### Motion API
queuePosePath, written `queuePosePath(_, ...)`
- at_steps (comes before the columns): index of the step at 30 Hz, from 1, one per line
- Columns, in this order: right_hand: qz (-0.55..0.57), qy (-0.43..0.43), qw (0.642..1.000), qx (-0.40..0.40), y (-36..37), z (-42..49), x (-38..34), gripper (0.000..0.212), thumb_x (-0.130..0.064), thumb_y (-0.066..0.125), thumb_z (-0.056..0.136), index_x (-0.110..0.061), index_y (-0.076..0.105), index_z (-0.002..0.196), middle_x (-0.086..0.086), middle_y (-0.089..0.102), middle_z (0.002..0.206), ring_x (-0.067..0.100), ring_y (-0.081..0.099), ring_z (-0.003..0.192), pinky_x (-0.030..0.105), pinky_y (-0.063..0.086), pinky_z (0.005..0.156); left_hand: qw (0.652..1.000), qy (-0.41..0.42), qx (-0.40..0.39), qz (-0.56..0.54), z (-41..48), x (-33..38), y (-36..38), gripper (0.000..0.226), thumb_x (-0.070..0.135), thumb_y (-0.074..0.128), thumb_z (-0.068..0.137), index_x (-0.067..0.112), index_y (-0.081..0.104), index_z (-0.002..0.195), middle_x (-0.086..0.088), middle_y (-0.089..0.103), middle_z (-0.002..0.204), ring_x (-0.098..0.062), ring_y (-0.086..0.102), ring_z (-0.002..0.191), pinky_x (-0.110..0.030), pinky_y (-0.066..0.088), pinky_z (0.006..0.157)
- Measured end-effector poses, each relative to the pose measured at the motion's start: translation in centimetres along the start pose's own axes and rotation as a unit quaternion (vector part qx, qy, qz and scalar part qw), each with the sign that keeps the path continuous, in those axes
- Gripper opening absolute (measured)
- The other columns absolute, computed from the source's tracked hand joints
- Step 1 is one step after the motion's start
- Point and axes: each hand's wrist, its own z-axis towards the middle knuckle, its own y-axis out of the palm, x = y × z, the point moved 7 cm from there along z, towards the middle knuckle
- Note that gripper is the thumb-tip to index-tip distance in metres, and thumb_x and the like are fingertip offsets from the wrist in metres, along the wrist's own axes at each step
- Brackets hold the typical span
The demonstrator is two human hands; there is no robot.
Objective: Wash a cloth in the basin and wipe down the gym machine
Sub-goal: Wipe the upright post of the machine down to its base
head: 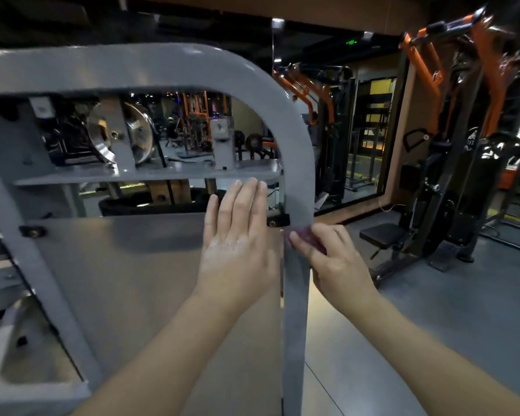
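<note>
Pressing flat, the left hand rests open-fingered on the grey panel; the right hand pinches a purple cloth against the frame post.

The cloth in the right grip is a dull purple. The machine frame under that grip is plain matte grey, as is the flat panel under the left grip, which bears whitish suds. Beyond the right grip, another machine is black with orange arms over a grey floor.
</note>
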Motion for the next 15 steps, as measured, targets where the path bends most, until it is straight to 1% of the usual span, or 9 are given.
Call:
queuePosePath(2,-0.002,-0.009,0.999,-0.034,-0.5,0.1,-0.3,0.037,-0.023,0.041,0.111,-0.014,0.070,0.132,0.007,0.061,0.111,0.030,0.053,0.096,0.034,0.051,0.070,0.999,-0.008,-0.023,0.020,0.6,-0.6,-0.4,0.083,0.034,0.030,0.084,0.006,0.022,0.162,-0.009,0.026,0.165,-0.029,0.017,0.156,-0.053,0.008,0.128)
queuePosePath(5,-0.021,-0.016,0.999,-0.029,-2.6,2.5,0.3,0.031,-0.012,0.055,0.102,-0.014,0.072,0.128,0.008,0.062,0.111,0.029,0.055,0.095,0.037,0.053,0.068,0.998,-0.009,-0.042,0.039,1.7,-1.5,-0.8,0.084,0.030,0.031,0.084,0.007,0.015,0.163,-0.009,0.019,0.167,-0.028,0.011,0.157,-0.052,0.006,0.128)
queuePosePath(8,-0.026,-0.003,1.000,0.007,-3.8,3.9,0.5,0.029,-0.013,0.056,0.104,-0.017,0.072,0.127,0.005,0.063,0.111,0.026,0.057,0.097,0.032,0.052,0.075,0.997,-0.001,-0.066,0.045,2.8,-2.2,-0.4,0.087,0.028,0.046,0.084,0.008,0.015,0.163,-0.007,0.022,0.163,-0.028,0.013,0.154,-0.049,0.000,0.128)
queuePosePath(10,-0.013,0.011,1.000,-0.003,-3.3,3.4,-0.2,0.016,-0.024,0.059,0.106,-0.030,0.073,0.109,-0.012,0.063,0.103,0.015,0.058,0.096,0.029,0.049,0.079,0.996,0.009,-0.075,0.040,3.0,-2.3,0.0,0.092,0.025,0.056,0.082,0.008,0.016,0.163,-0.007,0.024,0.160,-0.028,0.017,0.152,-0.047,-0.003,0.128)
queuePosePath(11,-0.005,0.007,1.000,-0.017,-2.6,2.6,-0.6,0.015,-0.034,0.057,0.106,-0.036,0.069,0.096,-0.018,0.061,0.097,0.009,0.057,0.094,0.027,0.047,0.079,0.996,0.013,-0.075,0.035,3.0,-2.4,0.0,0.092,0.025,0.058,0.081,0.008,0.017,0.162,-0.007,0.025,0.159,-0.028,0.019,0.151,-0.047,-0.002,0.128)
queuePosePath(12,-0.014,0.006,0.999,-0.028,-2.4,2.2,-0.9,0.020,-0.040,0.054,0.107,-0.034,0.067,0.093,-0.018,0.059,0.095,0.007,0.055,0.092,0.029,0.048,0.077,0.997,0.017,-0.071,0.027,3.0,-2.6,0.0,0.092,0.025,0.059,0.080,0.007,0.020,0.162,-0.007,0.026,0.157,-0.029,0.021,0.150,-0.047,-0.001,0.128)
queuePosePath(13,-0.031,-0.019,0.998,-0.041,-2.6,2.6,-1.4,0.022,-0.036,0.052,0.108,-0.029,0.071,0.100,-0.013,0.060,0.097,0.010,0.054,0.091,0.033,0.051,0.074,0.997,0.022,-0.065,0.019,3.2,-2.8,-0.1,0.091,0.026,0.059,0.079,0.007,0.023,0.160,-0.007,0.027,0.155,-0.029,0.022,0.149,-0.046,0.001,0.128)
queuePosePath(14,-0.039,-0.020,0.998,-0.044,-3.0,3.3,-1.4,0.024,-0.027,0.052,0.108,-0.020,0.075,0.112,-0.003,0.061,0.101,0.018,0.054,0.091,0.038,0.053,0.069,0.998,0.026,-0.063,0.011,3.4,-2.9,-0.1,0.089,0.027,0.058,0.078,0.006,0.027,0.159,-0.008,0.029,0.153,-0.030,0.023,0.148,-0.047,0.003,0.129)
queuePosePath(15,-0.049,-0.041,0.998,-0.021,-3.8,4.4,-1.1,0.026,-0.018,0.053,0.107,-0.013,0.074,0.121,0.006,0.062,0.103,0.025,0.054,0.089,0.039,0.053,0.064,0.998,0.025,-0.064,0.001,3.6,-3.0,-0.1,0.088,0.029,0.057,0.077,0.004,0.031,0.157,-0.009,0.030,0.151,-0.031,0.023,0.147,-0.047,0.005,0.129)
